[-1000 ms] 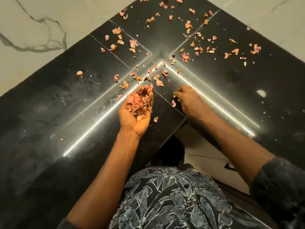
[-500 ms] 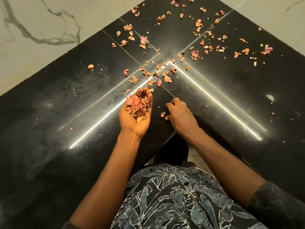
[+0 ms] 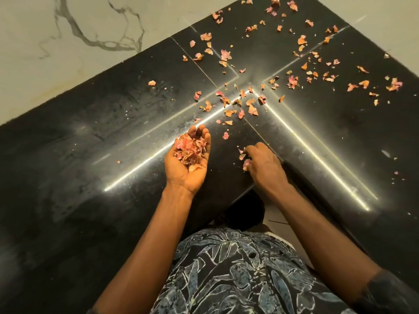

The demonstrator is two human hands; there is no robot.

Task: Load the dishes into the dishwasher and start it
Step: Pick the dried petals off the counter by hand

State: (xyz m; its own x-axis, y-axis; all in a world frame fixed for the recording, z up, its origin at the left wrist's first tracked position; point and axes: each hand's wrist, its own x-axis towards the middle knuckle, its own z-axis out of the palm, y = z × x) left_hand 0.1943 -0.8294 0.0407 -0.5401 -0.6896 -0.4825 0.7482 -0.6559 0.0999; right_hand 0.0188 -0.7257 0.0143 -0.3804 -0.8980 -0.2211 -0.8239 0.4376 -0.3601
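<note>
Over the inner corner of an L-shaped black stone counter (image 3: 90, 155), where its front edges meet just ahead of my view, I see both bare hands of the person wearing the camera. My left hand (image 3: 188, 168) is turned palm up above the counter near that inner corner, fingers together and gently cupped, carrying a heap of petals (image 3: 190, 150) that fills the palm from the finger bases to the heel. These petals are dry, thin and crumpled, pink mixed with pale orange and tan, many torn into small flakes. My right hand (image 3: 264, 166) lies palm down just beside it, close to the counter's front edge, with its fingers bent toward the stone and their tips on a few small pink pieces; I cannot tell whether it pinches them or only touches them. More loose petals (image 3: 251, 108) of the same colours lie scattered flat across the counter, thickest from the middle toward the back corner and along the right-hand back edge, with single flakes out toward the left. Two bright strips of reflected light (image 3: 147, 163) cross the polished stone and meet in an angle among the scattered pieces. Thin seams divide the slab near the back corner. A pale marble-veined wall (image 3: 68, 41) runs along the counter's back edges. At the bottom of the view is a dark shirt (image 3: 238, 268) printed with pale leaf outlines.
</note>
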